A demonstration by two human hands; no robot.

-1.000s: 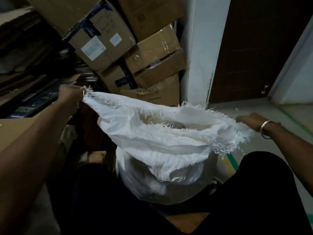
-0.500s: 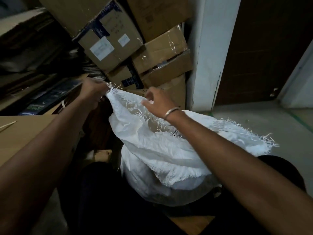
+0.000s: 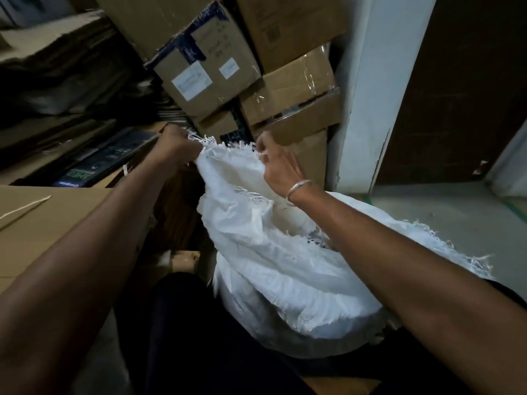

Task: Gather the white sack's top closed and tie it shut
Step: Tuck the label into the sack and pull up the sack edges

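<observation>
A white woven sack (image 3: pixel 285 280) with a frayed top edge stands on the floor between my legs. Its mouth gapes open in the middle. My left hand (image 3: pixel 178 148) is shut on the sack's far left corner and holds it up. My right hand (image 3: pixel 278 163), with a silver bangle on the wrist, pinches the frayed rim just to the right of the left hand. The sack's right corner (image 3: pixel 445 246) hangs loose over the side.
Stacked cardboard boxes (image 3: pixel 216 67) lean right behind the sack. A flat carton (image 3: pixel 42 220) with a string on it lies at the left. A white pillar (image 3: pixel 368 95) and a dark door (image 3: pixel 462 89) stand to the right, with grey floor (image 3: pixel 445 209) below.
My right hand let go of the sack's right corner, crossed over to the left and took the rim near my left hand. The right corner dropped loose.
</observation>
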